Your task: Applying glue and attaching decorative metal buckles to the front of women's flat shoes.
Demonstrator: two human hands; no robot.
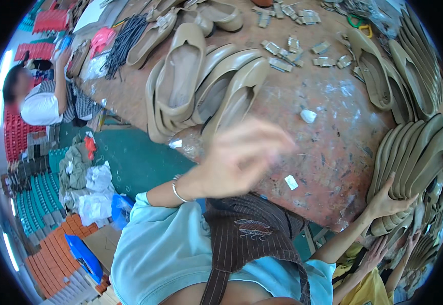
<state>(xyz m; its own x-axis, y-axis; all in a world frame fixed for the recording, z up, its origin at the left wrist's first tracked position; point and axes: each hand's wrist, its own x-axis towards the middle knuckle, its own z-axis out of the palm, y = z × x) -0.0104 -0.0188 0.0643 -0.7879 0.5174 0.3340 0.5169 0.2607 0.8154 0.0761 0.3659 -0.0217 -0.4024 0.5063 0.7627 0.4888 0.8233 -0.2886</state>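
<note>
Over table: our left hand (241,157) is blurred mid-air near the shoe pile (201,86); grip we cannot tell.
Right hand (389,201): fingers spread flat, pressing the stacked shoes (412,157) at the table (333,132) edge.
Risk: we judge the leaning stack could slide off if pressure shifts.
</note>
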